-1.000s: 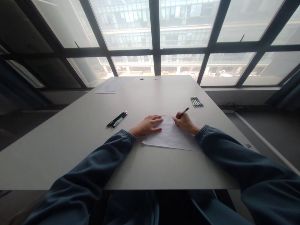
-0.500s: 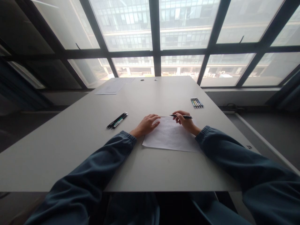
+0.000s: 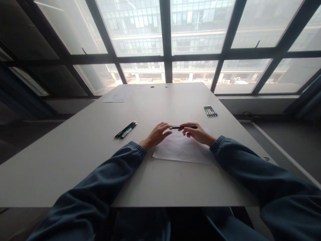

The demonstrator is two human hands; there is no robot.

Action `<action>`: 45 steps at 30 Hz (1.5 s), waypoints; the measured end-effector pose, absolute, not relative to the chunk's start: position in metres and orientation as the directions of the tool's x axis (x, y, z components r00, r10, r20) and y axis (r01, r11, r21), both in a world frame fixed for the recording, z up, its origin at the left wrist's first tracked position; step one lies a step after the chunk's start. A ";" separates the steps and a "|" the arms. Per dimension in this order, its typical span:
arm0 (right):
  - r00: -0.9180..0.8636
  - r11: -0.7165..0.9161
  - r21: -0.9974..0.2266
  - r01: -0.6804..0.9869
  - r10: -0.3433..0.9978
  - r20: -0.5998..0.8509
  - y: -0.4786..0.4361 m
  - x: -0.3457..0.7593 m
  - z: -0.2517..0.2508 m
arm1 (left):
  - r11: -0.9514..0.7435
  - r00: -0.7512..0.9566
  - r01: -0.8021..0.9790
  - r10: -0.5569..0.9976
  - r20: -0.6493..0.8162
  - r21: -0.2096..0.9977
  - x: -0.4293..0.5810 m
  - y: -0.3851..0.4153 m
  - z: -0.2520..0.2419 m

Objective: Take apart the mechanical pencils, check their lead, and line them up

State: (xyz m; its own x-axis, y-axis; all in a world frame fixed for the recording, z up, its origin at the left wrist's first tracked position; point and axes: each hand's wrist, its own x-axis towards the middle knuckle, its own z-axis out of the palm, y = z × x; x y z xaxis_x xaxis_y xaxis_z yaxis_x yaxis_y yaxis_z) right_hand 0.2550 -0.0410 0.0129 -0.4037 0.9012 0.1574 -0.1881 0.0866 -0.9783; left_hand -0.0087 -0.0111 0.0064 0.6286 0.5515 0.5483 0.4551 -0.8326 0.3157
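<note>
Just above the far edge of the sheet, mid-table: black pen (image 3: pixel 184 127), held level, long axis running 9 to 3 o'clock, lifted clear of the paper. Right hand (image 3: pixel 198 135) grasps it, thumb and fingertips pinched around the middle of the barrel. The pen's right end pokes out toward 3. Left hand (image 3: pixel 155 134) sits at 9 o'clock of the pen, fingers curled, tips meeting its left end. Whether they grip or only touch, cannot tell. Right hand carries the pen. Sheet of paper (image 3: pixel 180 152) lies flat beneath both hands. Outward on the table (image 3: pixel 75 160): dark pens (image 3: pixel 125 129) at 9 o'clock, well apart from the left hand; row of coloured pens (image 3: pixel 210 110) at 1 o'clock; second sheet (image 3: pixel 116 95) far off at 11.
</note>
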 end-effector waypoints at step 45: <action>-0.254 -0.001 -0.939 -0.343 0.963 0.092 -0.025 0.262 0.006 | -0.754 0.403 0.565 0.607 0.686 0.335 -0.011 -0.005 0.001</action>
